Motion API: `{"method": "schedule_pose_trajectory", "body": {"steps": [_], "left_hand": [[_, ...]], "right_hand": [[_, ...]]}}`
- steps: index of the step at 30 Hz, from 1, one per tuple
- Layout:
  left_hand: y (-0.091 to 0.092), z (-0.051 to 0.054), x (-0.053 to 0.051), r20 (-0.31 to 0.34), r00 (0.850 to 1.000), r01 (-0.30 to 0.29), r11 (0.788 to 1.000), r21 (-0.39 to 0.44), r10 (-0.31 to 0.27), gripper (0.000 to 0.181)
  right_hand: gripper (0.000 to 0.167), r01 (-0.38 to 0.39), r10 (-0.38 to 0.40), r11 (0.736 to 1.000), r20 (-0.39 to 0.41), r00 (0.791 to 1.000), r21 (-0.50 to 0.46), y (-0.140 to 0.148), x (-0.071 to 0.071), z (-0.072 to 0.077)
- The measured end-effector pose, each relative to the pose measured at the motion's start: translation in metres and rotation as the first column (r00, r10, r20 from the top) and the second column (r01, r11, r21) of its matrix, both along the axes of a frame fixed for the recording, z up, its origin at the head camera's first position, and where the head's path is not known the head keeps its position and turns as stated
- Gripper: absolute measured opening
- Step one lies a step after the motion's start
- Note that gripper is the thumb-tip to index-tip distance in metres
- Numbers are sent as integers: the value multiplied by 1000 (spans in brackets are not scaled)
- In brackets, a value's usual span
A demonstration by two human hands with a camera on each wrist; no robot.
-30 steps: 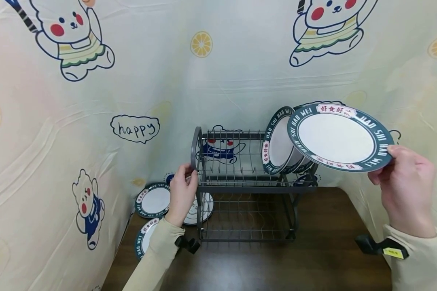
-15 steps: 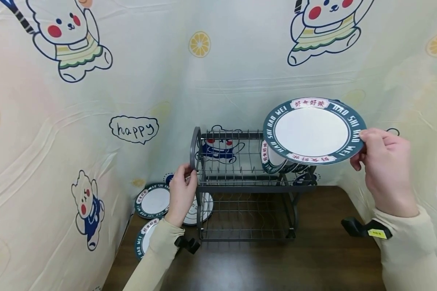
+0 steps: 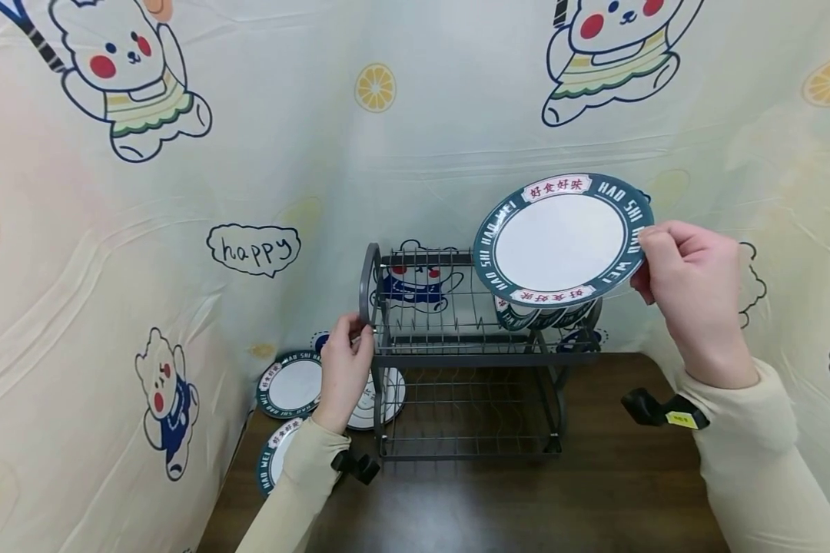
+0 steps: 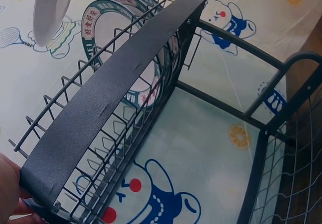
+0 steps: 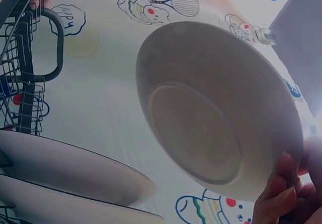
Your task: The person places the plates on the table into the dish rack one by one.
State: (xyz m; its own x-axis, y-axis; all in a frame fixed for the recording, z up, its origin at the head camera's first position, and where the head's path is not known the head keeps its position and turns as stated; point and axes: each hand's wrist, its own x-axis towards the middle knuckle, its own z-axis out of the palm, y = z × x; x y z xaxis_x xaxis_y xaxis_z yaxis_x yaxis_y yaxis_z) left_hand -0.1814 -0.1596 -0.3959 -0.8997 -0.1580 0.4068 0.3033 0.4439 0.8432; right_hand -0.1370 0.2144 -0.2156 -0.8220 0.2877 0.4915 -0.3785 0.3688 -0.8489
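The right hand (image 3: 695, 299) pinches the teal-rimmed plate (image 3: 560, 242) by its right edge, thumb on the upper face and fingers below; the left hand (image 3: 344, 369) has thumb and fingers closed on the left end of the dish rack (image 3: 484, 359). The plate is round, so its tilt stands in for a long axis: it leans back, white face up toward the head, and reaches leftward from the right hand, held up over the right half of the rack's upper tier. Just beyond and below it, the standing plates (image 4: 108, 25) are on edge in the wires, faces turned left. Both wrist views show the held plate apart from them and from the rack. The right hand is the nearer to that row; the left is at the far end. Loose plates (image 3: 292, 384) lie on the tabletop (image 3: 484, 507) beside the left forearm.
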Motion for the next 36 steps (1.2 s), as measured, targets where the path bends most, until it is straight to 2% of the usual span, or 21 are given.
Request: {"method": "schedule_pose_trajectory", "body": {"steps": [4, 10, 17, 21, 28, 32, 36], "left_hand": [[0, 0, 0, 7, 1000, 4, 1000, 2, -4, 24], [-1, -1, 0, 10, 1000, 3, 1000, 2, -3, 24], [-1, -1, 1, 13, 1000, 5, 1000, 3, -5, 24], [-1, -2, 1, 22, 1000, 8, 1000, 7, -9, 24], [-1, -3, 1, 20, 1000, 6, 1000, 0, -6, 25], [-1, -2, 1, 23, 1000, 6, 1000, -2, -6, 25], [-1, -1, 1, 25, 1000, 7, 1000, -4, -7, 25]], "right_hand": [[36, 32, -34, 992, 13, 999, 124, -8, -1, 3], [38, 19, -23, 980, 20, 1000, 199, -15, -5, 4], [39, 49, -26, 946, -76, 997, 321, -29, -9, 2], [37, 81, -17, 905, -155, 988, 417, -38, -12, -1], [31, 168, 2, 798, -282, 959, 579, -55, -13, -4], [29, 197, 22, 762, -329, 944, 617, -61, -17, -5], [28, 214, 34, 737, -352, 936, 641, -64, -25, -9]]}}
